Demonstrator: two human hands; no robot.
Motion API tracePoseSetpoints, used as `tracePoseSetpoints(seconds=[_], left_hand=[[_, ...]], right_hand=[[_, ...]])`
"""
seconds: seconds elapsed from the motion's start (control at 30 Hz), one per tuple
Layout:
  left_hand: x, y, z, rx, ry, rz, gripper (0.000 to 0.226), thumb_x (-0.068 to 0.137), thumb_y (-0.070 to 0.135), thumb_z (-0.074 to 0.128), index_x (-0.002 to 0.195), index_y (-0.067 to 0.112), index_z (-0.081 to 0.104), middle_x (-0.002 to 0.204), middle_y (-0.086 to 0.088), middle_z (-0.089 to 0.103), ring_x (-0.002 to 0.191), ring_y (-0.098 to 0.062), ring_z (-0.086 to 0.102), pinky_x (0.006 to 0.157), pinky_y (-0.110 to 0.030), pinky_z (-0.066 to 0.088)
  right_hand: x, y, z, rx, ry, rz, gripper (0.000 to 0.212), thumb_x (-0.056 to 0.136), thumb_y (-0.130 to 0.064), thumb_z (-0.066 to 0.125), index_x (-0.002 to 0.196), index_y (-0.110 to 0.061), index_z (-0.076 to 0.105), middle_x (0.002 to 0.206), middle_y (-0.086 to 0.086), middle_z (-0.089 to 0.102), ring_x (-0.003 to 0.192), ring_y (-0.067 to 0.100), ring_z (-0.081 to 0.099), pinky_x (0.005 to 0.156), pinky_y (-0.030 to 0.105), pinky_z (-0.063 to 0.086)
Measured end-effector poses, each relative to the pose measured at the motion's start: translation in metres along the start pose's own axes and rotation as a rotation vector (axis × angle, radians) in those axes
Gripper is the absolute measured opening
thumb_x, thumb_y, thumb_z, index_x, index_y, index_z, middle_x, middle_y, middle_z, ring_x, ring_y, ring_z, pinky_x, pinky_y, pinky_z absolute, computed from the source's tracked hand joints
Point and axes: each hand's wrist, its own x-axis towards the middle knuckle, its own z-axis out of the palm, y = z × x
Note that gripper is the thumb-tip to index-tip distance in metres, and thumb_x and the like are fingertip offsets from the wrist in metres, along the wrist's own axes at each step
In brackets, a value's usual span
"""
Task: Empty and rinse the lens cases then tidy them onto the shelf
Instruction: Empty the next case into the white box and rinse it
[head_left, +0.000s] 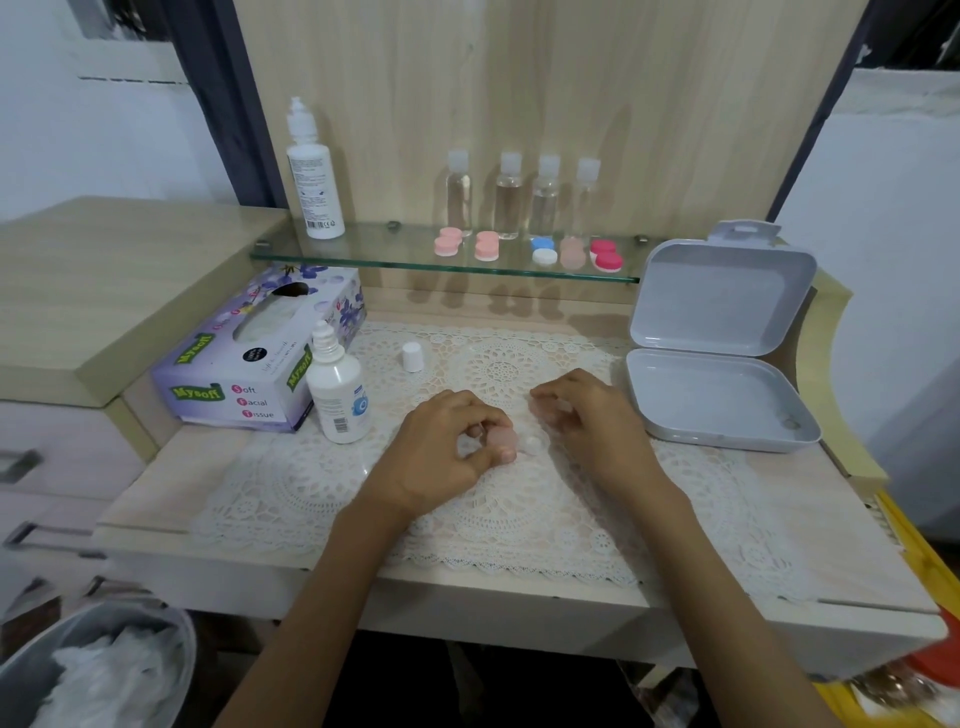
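My left hand (441, 447) pinches a pale pink lens case (504, 439) on the lace mat (483, 499); a white well of that case (532, 443) shows beside my fingers. My right hand (587, 415) holds a pale pink cap (550, 406) between curled fingers, just right of the case. Several closed lens cases stand in a row on the glass shelf (363, 257): two pink (449, 241) (487, 246), one blue and white (543, 250), one pale pink (572, 252), one red (605, 254).
An uncapped solution bottle (337, 387) stands left of my hands, its white cap (412, 356) behind on the mat. A tissue box (244, 358) lies at left, an open grey box (722, 358) at right. A tall bottle (314, 176) and several clear bottles (524, 200) stand on the shelf. A bin (93, 670) is lower left.
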Motion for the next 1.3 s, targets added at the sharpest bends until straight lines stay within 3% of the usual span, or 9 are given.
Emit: tracePoseSetpoints(seconds=[0.2,0.43,0.73,1.3], left_hand=[[0.000,0.001,0.000,-0.010,0.003,-0.012,0.032,0.070,0.045,0.069,0.096,0.027,0.071,0.089,0.010,0.064,0.085,-0.010,0.056,0.083,-0.038,0.049],[0.000,0.002,0.000,-0.008,0.003,-0.015,0.035,0.069,0.045,0.069,0.097,0.025,0.071,0.089,0.008,0.064,0.084,-0.011,0.056,0.083,-0.039,0.049],[0.000,0.003,0.000,-0.006,0.003,-0.011,0.033,0.070,0.044,0.070,0.097,0.026,0.072,0.087,0.009,0.063,0.084,-0.010,0.056,0.082,-0.038,0.049],[0.000,0.003,0.000,-0.033,0.009,-0.005,0.031,0.070,0.041,0.071,0.096,0.025,0.073,0.086,0.007,0.064,0.084,-0.011,0.057,0.081,-0.042,0.049]], right_hand=[[-0.019,-0.004,-0.005,0.285,-0.011,0.014,0.022,0.092,-0.011,0.058,0.112,-0.016,0.066,0.100,-0.008,0.053,0.082,0.002,0.050,0.075,0.011,0.037],[-0.031,-0.006,-0.005,0.234,-0.084,-0.079,0.029,0.088,0.000,0.056,0.110,-0.017,0.066,0.094,-0.016,0.048,0.085,-0.006,0.044,0.075,0.008,0.032],[-0.034,-0.008,-0.001,0.152,-0.050,-0.130,0.034,0.080,-0.013,0.049,0.110,-0.012,0.065,0.095,-0.007,0.050,0.090,0.009,0.050,0.076,0.023,0.045],[-0.034,-0.008,-0.004,0.124,-0.063,-0.183,0.040,0.077,-0.008,0.047,0.112,-0.014,0.065,0.100,-0.005,0.050,0.089,0.011,0.051,0.073,0.028,0.047]])
